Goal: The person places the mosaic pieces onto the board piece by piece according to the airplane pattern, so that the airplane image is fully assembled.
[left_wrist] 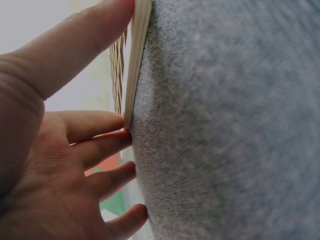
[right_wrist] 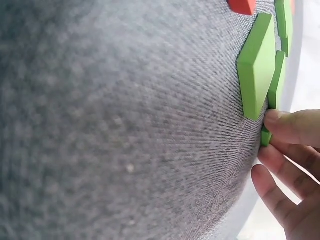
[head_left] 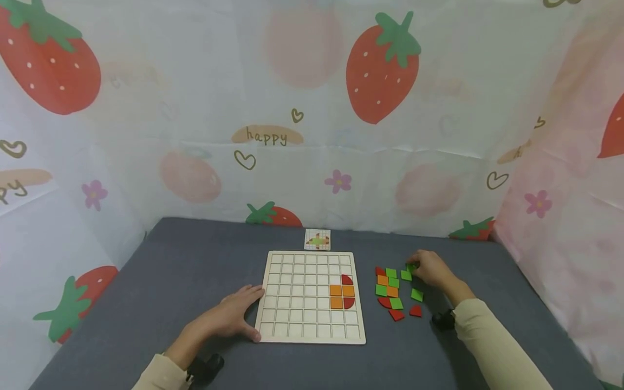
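A pale wooden grid board [head_left: 302,297] lies on the table with orange squares [head_left: 336,303] and red quarter-round tiles [head_left: 349,303] at its right side. My left hand [head_left: 234,314] touches the board's left edge, fingers spread and thumb near its lower corner; in the left wrist view the fingertips [left_wrist: 127,172] reach the board edge and the cloth. To the right of the board, my right hand [head_left: 433,269] pinches a small green tile [right_wrist: 265,137] between thumb and fingers, low at the table. Loose green [head_left: 416,294], orange and red tiles lie beside that hand.
A small pattern card [head_left: 317,239] lies behind the board. Dark grey cloth [head_left: 205,254] covers the table. A strawberry-printed curtain [head_left: 312,179] hangs along the back and sides. The loose tiles sit close together, with some red ones [head_left: 396,314] nearer the front.
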A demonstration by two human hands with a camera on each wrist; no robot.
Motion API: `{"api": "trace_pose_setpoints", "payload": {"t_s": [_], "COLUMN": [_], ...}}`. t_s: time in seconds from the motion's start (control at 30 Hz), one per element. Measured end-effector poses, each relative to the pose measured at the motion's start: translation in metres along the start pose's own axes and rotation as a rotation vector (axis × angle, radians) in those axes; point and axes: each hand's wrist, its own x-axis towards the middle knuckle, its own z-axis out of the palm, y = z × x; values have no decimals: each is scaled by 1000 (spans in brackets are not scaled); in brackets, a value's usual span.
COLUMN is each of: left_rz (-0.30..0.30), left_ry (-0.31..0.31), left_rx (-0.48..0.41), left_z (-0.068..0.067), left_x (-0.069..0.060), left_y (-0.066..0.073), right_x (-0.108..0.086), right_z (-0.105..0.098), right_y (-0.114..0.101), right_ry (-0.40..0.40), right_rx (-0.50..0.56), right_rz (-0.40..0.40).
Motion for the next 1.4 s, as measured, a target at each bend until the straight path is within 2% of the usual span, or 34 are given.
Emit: {"api": "trace_pose_setpoints", "payload": {"t_s": [0.6,1.17,1.4], "left_rz": [20,18,28], "left_ry": [7,2,6], "left_rx": [-2,10,11], "left_z": [-3,-2,-1], "left_x": [-2,2,-1], "left_y": [3,0,0], "right_x": [-1,-6,-12], "right_z": [1,0,-2], "right_y": [2,1,-10], "right_ry": [19,56,95], "right_rx": [54,147,195], "right_rz": [4,63,46]}}
